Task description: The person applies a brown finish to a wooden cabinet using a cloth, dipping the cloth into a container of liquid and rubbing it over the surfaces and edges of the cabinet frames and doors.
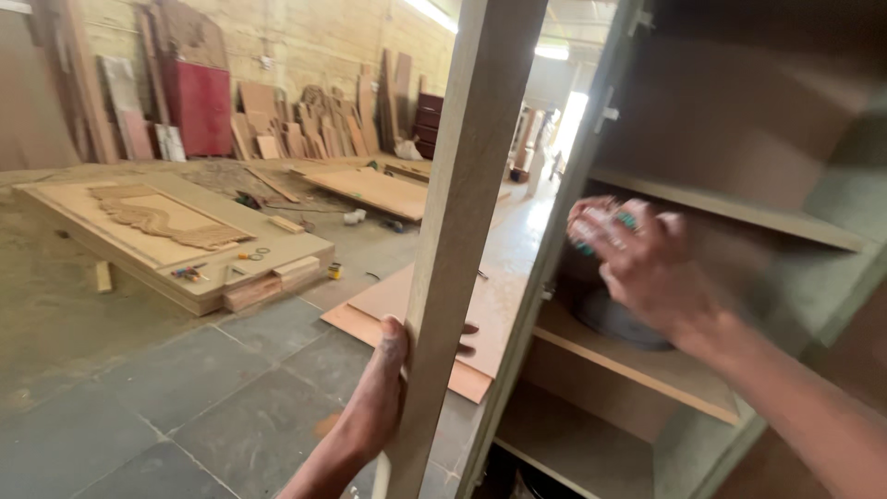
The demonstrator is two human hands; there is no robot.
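Only left hand [381, 388] on door edge [462, 212]

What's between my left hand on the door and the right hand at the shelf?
In the head view, the open cabinet door edge and the cabinet's front frame lie between left hand and right hand.

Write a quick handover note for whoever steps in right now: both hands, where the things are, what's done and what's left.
Left hand: gripping the edge of the open cabinet door, holding it open.
Right hand: inside the cabinet above the middle shelf, closed on a small blurred object with teal and red colouring; its kind cannot be told.
A dark round item sits on that shelf under the hand.
Done: door is open, small object is in hand.
Left: the object is not set down; door not closed.
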